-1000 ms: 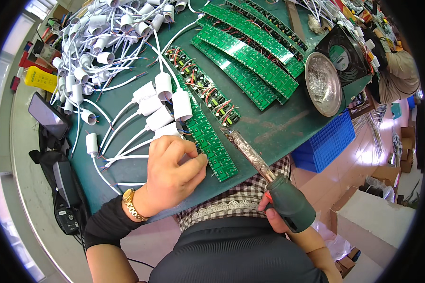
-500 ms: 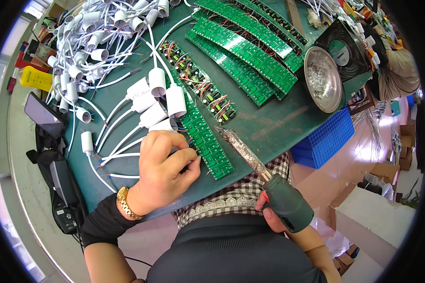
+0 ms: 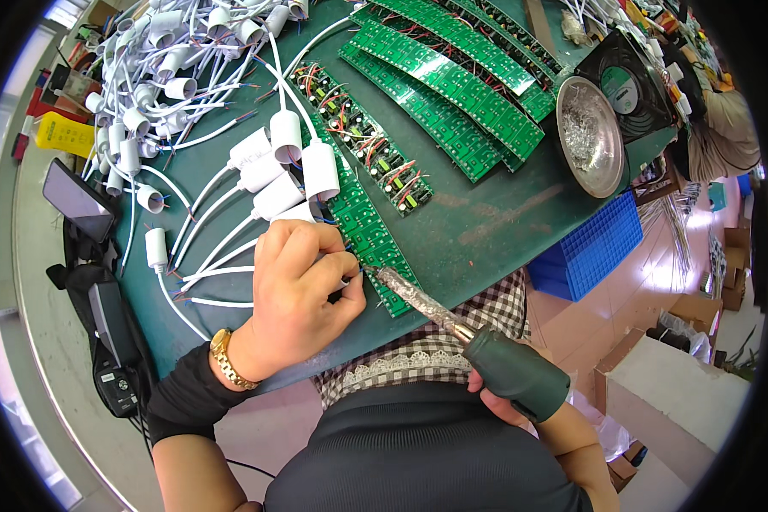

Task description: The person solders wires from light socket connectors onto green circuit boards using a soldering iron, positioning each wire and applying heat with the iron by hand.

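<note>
My left hand (image 3: pixel 303 286), with a gold watch at its wrist, is pinched on a thin wire (image 3: pixel 358 270) at the left edge of a long green circuit board (image 3: pixel 369 224). My right hand (image 3: pixel 497 401) grips the dark green handle of a soldering iron (image 3: pixel 435 309). The iron's tip meets the board close beside my left fingertips; whether it touches the wire is too small to tell. White lamp sockets (image 3: pixel 278 201) with white cables lie along the board's left side, their thin wires reaching its edge. My left hand covers part of the nearest socket.
Beyond the board lies another board strip (image 3: pixel 367 141) with components facing up. Several green boards (image 3: pixel 452 94) are stacked at the far right, near a metal dish (image 3: pixel 590 136) and a black fan (image 3: pixel 627 90). A heap of sockets (image 3: pixel 166 81) fills the far left. A blue crate (image 3: pixel 589 247) stands below the table edge.
The soldering iron has moved left and nearer to me, bringing its tip from the bare table to the board beside my left fingers. My left hand stays pinched at the board's edge.
</note>
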The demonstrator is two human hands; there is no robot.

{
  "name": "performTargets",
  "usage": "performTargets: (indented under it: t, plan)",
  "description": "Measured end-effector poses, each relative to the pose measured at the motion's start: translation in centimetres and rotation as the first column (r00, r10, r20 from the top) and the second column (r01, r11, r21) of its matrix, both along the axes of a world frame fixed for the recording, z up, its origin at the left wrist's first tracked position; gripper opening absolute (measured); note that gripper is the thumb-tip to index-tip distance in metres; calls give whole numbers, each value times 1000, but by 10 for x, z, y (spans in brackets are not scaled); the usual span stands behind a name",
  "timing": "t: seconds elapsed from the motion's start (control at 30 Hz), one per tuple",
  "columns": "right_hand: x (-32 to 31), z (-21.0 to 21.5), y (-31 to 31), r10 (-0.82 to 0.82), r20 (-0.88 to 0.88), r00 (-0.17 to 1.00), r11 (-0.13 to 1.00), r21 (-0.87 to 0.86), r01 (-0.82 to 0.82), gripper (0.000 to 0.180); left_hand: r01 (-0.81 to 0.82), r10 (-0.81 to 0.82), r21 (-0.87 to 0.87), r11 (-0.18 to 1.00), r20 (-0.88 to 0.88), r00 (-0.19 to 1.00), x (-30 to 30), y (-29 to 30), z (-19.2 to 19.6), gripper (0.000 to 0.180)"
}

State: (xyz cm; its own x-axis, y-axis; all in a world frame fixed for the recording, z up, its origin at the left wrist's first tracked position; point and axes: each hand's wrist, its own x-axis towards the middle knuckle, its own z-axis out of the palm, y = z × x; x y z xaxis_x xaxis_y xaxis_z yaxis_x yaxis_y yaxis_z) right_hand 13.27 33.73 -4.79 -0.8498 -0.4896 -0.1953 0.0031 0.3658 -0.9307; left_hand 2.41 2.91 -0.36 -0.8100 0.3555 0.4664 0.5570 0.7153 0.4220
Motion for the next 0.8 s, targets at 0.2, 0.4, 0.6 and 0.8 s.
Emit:
performTargets:
  t: [0.2, 0.4, 0.6, 0.8]
  plan:
    - [-5, 11, -4, 24, -25, 999, 995, 100, -21, 27, 0, 0, 8, 1000, -6, 1000, -1, 0, -2, 29]
    - [-23, 30, -7, 121, -298, 947, 989, 116, -89, 37, -6, 6, 10, 1000, -8, 1000, -1, 1, -2, 29]
    - [-24, 34, -9, 121, -345, 931, 977, 208, -50, 31, -13, 13, 10, 1000, -7, 1000, -1, 0, -3, 28]
    - [-6, 23, -10, -140, 110, 984, 985, 120, 127, 22, -14, 14, -6, 1000, -3, 1000, -1, 0, -1, 28]
